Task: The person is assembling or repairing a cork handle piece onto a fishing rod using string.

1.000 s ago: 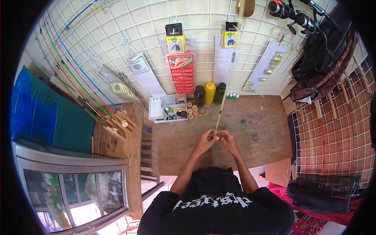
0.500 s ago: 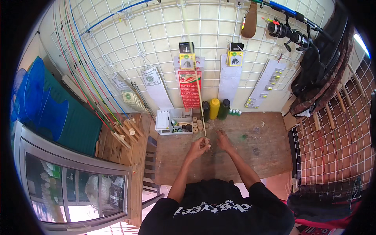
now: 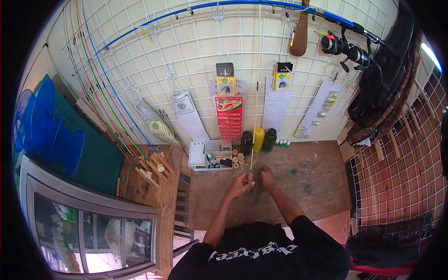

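Note:
My left hand [image 3: 239, 184] is closed around the lower end of a thin yellow fishing rod [image 3: 253, 151], where small light-brown pieces show at the fingers. From there the rod rises almost straight up, passing in front of the bottles and the wall grid. To its right, just above the wooden table [image 3: 308, 186], my right hand [image 3: 267, 180] has its fingers curled together. Anything pinched in them is hidden or too small to make out. The two hands are a short gap apart.
Behind the hands stand a white organizer box [image 3: 198, 158], wooden rings [image 3: 235, 161], a black bottle [image 3: 246, 143], a yellow bottle [image 3: 258, 140] and a dark green bottle [image 3: 269, 141]. A blue rod [image 3: 224, 5] hangs on the white wire grid. A glass-paned cabinet [image 3: 93, 224] is at the left.
The yellow rod has swung from a leftward lean to nearly upright. My left hand has shifted slightly with it. My right fingers are more curled in, and the whole view has shifted a little.

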{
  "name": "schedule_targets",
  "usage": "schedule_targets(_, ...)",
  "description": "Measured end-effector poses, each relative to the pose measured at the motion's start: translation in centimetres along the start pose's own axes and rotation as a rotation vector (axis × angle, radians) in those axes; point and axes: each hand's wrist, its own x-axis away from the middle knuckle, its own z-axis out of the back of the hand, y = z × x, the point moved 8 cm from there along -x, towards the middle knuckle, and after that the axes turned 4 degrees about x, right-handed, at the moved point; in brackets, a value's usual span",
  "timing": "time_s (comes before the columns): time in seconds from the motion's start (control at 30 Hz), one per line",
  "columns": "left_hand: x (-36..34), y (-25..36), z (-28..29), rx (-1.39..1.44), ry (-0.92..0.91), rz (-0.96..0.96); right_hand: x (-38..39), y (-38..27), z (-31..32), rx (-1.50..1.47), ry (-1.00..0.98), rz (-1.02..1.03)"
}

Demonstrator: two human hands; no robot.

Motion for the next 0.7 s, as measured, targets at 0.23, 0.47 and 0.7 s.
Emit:
schedule_targets(0.23, -0.6, -0.9, 0.2, 0.041, 0.0, -0.001, 1.1, 0.9, 0.5, -0.173, -0.01, -0.259)
schedule_targets(0.47, -0.3, -0.7, 0.2, 0.073, -0.002, 0.021, 2.0, -1.7, 3.6, -0.004, 0.146, -0.216)
schedule_targets(0.7, -0.4, -0.7, 0.3, 0.047, -0.001, 0.011, 6.8, 0.5, 2.9, -1.048, 0.201, -0.655)
